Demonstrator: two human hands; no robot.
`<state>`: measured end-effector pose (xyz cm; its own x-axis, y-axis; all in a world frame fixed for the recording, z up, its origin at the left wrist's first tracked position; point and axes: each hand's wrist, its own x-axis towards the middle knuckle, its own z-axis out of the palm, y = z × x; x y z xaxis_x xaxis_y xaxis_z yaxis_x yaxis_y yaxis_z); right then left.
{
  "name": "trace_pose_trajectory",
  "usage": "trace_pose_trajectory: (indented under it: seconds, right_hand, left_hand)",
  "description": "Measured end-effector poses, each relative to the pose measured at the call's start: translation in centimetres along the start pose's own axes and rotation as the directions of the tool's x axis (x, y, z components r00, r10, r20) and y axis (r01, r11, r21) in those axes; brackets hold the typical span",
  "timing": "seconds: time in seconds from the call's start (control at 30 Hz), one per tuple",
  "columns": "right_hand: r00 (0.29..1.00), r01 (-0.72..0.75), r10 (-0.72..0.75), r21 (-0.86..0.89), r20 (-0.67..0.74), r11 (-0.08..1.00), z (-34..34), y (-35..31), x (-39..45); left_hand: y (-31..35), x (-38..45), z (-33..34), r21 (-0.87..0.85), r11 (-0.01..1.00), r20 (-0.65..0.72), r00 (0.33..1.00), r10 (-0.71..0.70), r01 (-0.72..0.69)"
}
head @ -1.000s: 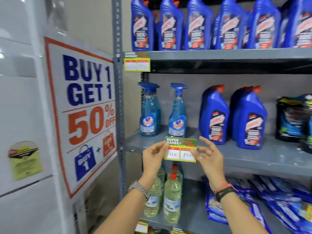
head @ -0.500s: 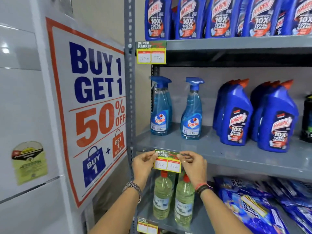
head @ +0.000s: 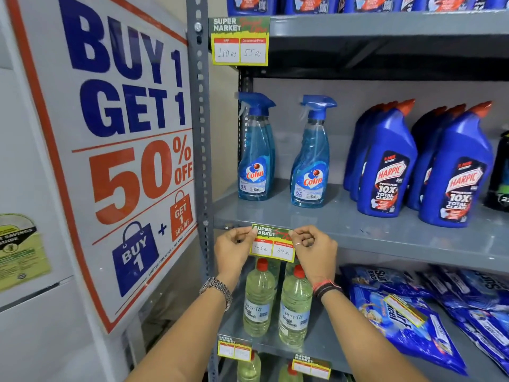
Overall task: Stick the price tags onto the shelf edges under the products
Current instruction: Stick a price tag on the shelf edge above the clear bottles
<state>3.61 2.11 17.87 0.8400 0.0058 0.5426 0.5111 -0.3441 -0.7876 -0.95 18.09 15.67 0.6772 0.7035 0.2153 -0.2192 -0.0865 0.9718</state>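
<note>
A green, red and yellow price tag (head: 272,244) with two handwritten white boxes lies against the front edge of the grey middle shelf (head: 399,244), below two blue Colin spray bottles (head: 256,150). My left hand (head: 232,252) pinches the tag's top left corner. My right hand (head: 314,250) pinches its top right corner. Both thumbs press the tag's top strip onto the shelf edge. The lower half of the tag hangs below the edge, in front of two clear bottles with red caps (head: 294,307).
A tag (head: 240,41) is stuck on the upper shelf edge, and two more tags (head: 234,350) on the lower shelf edge. Blue Harpic bottles (head: 385,166) stand to the right. Blue detergent pouches (head: 407,318) lie lower right. A large offer sign (head: 124,150) stands left of the perforated upright (head: 202,133).
Both hands carried the tag down and left from mid-air to the middle shelf's front edge. The camera has come closer to the shelf.
</note>
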Motion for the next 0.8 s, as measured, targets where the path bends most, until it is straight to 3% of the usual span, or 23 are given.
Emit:
trace_pose_trajectory:
  seconds: [0.2, 0.3, 0.37, 0.43, 0.53, 0.6, 0.67, 0.8]
  right_hand:
    - [1.000, 0.010, -0.011, -0.048, -0.023, 0.999, 0.4, 0.0, -0.2]
    - [0.996, 0.056, -0.069, -0.195, -0.063, 0.979, 0.3, -0.2, -0.1]
    - [0.981, 0.124, -0.166, -0.329, -0.101, 0.936, 0.2, -0.2, 0.1]
    - [0.955, 0.216, -0.280, -0.417, -0.100, 0.883, 0.4, -0.3, 0.3]
    - [0.940, 0.336, -0.330, -0.421, 0.088, 0.843, 1.3, -0.7, 1.0]
    - [0.937, 0.342, -0.269, -0.433, 0.221, 0.834, 1.8, -0.7, 1.5]
    - [0.940, 0.322, -0.225, -0.450, 0.256, 0.833, 2.0, -0.6, 2.0]
    - [0.937, 0.330, -0.220, -0.480, 0.271, 0.813, 1.7, -0.8, 2.5]
  left_hand:
    - [0.4, -0.1, 0.0, 0.030, 0.998, -0.004, 0.999, 0.053, -0.053]
    - [0.7, 0.0, -0.1, 0.083, 0.995, -0.034, 0.998, 0.062, -0.059]
    - [0.9, -0.1, -0.3, 0.207, 0.970, -0.073, 0.987, 0.145, -0.127]
    - [0.9, -0.4, -0.4, 0.370, 0.887, -0.094, 0.938, 0.333, -0.278]
    - [0.9, -0.5, 0.0, 0.542, 0.694, 0.058, 0.845, 0.532, -0.474]
    - [1.0, -0.3, 0.3, 0.656, 0.541, 0.152, 0.794, 0.589, -0.526]
    - [1.3, 0.1, 0.4, 0.721, 0.451, 0.193, 0.778, 0.598, -0.526]
    - [2.1, 1.0, 0.0, 0.743, 0.431, 0.208, 0.789, 0.579, -0.512]
